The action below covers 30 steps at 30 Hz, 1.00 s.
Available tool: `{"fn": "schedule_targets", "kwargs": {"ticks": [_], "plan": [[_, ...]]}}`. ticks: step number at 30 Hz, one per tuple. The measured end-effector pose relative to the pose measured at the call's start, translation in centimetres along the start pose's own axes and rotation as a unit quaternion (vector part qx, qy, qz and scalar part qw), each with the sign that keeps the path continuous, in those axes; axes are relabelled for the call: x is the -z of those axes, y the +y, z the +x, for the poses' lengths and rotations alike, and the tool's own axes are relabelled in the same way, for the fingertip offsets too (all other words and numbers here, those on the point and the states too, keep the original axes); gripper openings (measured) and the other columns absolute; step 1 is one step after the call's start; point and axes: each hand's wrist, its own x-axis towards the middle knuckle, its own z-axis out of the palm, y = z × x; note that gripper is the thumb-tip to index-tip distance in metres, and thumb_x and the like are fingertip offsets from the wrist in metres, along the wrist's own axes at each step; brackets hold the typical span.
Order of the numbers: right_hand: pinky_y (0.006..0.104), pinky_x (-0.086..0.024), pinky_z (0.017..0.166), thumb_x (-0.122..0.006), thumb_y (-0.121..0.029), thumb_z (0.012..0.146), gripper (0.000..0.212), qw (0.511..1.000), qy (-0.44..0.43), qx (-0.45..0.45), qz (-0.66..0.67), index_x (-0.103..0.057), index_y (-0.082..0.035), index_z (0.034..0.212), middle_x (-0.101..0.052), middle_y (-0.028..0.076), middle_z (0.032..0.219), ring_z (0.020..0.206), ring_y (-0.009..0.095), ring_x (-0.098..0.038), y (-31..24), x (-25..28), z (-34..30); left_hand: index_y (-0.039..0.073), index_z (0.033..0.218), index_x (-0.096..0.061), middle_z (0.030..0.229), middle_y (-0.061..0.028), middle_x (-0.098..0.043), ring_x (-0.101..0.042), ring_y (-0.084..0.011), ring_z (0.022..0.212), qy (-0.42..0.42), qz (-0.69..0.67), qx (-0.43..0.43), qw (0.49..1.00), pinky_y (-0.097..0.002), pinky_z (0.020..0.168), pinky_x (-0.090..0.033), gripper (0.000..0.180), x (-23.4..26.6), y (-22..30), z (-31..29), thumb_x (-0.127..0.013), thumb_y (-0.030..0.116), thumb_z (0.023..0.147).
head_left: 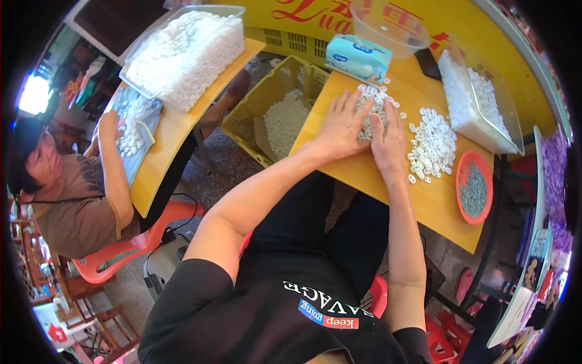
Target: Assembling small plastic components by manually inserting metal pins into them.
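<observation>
My left hand lies flat with its fingers spread, at the left edge of a heap of small white plastic pieces. My right hand rests beside it, fingers stretched out and thumb up, along the right side of that heap. Both hands touch the heap and partly hide it; neither grips a piece that I can see. To the right of my right hand spreads a second pile of white oval pieces with holes. Beyond that pile, near the table's right edge, an orange-red bowl holds grey screws or nails.
Behind the heap stand a blue tissue pack and a clear basin. A dark phone-like object and a clear bin are at the right. Left, a yellow crate stands below, and a person works at another table.
</observation>
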Motion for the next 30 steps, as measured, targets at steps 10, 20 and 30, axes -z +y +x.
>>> {"fn": "schedule_targets", "kwargs": {"ticks": [10, 20, 30], "plan": [[0.0483, -0.025, 0.115, -0.051, -0.028, 0.1, 0.044, 0.99, -0.05, 0.073, -0.109, -0.053, -0.001, 0.134, -0.046, 0.019, 0.144, 0.136, 0.039, -0.039, 0.5, 1.3, -0.9, -0.009, 0.137, -0.043, 0.149, -0.0277, -0.033, -0.028, -0.0453, 0.14, 0.062, -0.001, 0.006, 0.998, -0.0527, 0.115, -0.023, 0.065, 1.8, 2.0, -2.7, -0.064, 0.028, 0.088], [0.0458, -0.029, 0.113, -0.048, -0.028, 0.102, 0.043, 0.997, -0.045, 0.06, -0.022, -0.051, -0.001, 0.136, -0.043, 0.021, 0.146, 0.137, 0.037, -0.037, -1.3, 3.2, -2.4, -0.001, 0.139, -0.042, 0.149, -0.0264, -0.03, -0.026, -0.0476, 0.139, 0.091, -0.072, 0.037, 0.993, -0.0529, 0.114, -0.025, 0.066, 2.3, 3.2, -5.1, -0.07, 0.021, 0.083], [0.0436, -0.031, 0.112, -0.046, -0.03, 0.104, 0.045, 0.998, -0.056, 0.038, 0.003, -0.049, -0.002, 0.139, -0.043, 0.021, 0.146, 0.136, 0.038, -0.039, -1.0, 2.6, -3.4, -0.004, 0.139, -0.04, 0.147, -0.0304, -0.032, -0.028, -0.0494, 0.137, 0.096, -0.054, 0.05, 0.993, -0.0539, 0.114, -0.025, 0.065, -0.2, 0.3, -1.2, -0.063, 0.032, 0.09]]}}
